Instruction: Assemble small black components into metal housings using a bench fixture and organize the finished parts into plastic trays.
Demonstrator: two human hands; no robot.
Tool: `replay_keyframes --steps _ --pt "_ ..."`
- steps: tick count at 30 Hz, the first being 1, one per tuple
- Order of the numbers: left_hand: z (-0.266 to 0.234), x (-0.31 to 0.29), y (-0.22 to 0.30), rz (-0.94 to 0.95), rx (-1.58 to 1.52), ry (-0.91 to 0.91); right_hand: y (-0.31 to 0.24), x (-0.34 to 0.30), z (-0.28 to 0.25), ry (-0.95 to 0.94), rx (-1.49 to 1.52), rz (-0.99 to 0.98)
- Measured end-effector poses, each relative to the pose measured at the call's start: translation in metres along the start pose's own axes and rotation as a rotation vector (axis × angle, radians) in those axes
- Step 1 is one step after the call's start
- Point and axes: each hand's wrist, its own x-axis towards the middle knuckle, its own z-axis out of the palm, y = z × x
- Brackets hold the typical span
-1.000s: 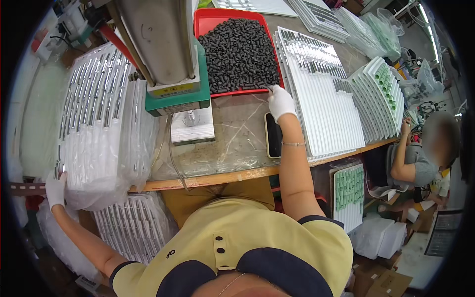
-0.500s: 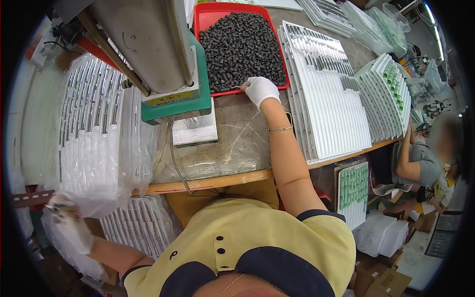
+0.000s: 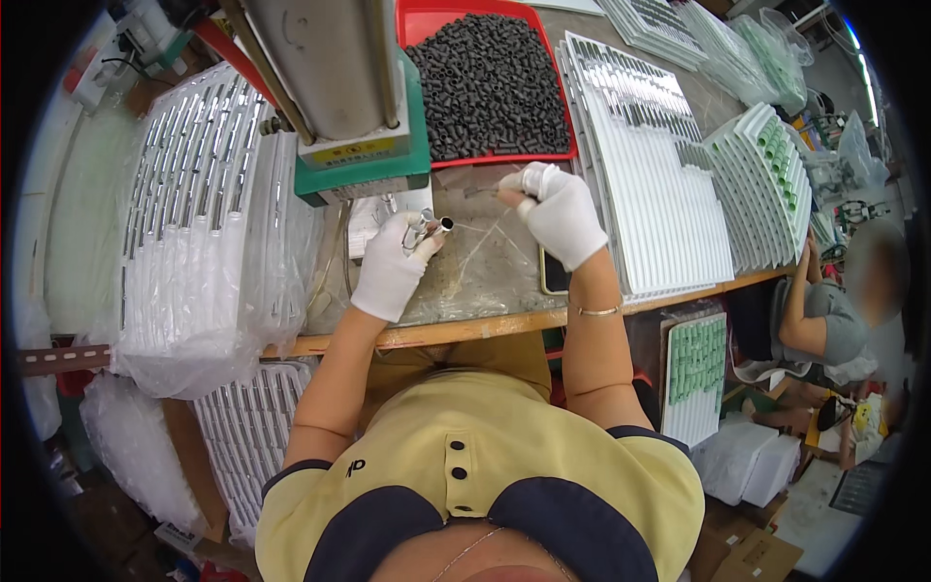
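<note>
My gloved left hand [image 3: 393,267] is closed around a few short shiny metal tubes [image 3: 423,231], and one open end faces right. It is over the table, just in front of the green-and-white press [image 3: 364,179] and its pale base block [image 3: 363,229]. To the right, my gloved right hand [image 3: 564,213] has its thumb and fingers pinched together. A small greyish piece [image 3: 479,191] sticks out at its fingertips, too smeared to name. Beyond that hand lies a red tray [image 3: 539,157] heaped with small black plastic sleeves [image 3: 490,92].
White ribbed trays [image 3: 659,209] are stacked on the right, with green-tubed ones [image 3: 766,184] farther right. Plastic-wrapped trays of metal tubes [image 3: 184,204] stand at left. A dark flat rectangular object [image 3: 554,274] lies by my right wrist. Another person [image 3: 824,310] sits at far right.
My left hand has come up from the lower left to the press, now with metal tubes in it. My right hand has drawn back from the tray's near edge toward me.
</note>
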Motion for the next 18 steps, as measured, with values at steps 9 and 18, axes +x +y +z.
replay_keyframes --steps 9,18 --pt "0.028 -0.004 0.003 0.228 0.175 -0.009 -0.023 -0.038 -0.016 -0.050 -0.396 -0.139" --pt "0.030 -0.014 -0.003 -0.061 -0.540 -0.182 -0.002 -0.059 -0.080 -0.125 -0.301 0.219"
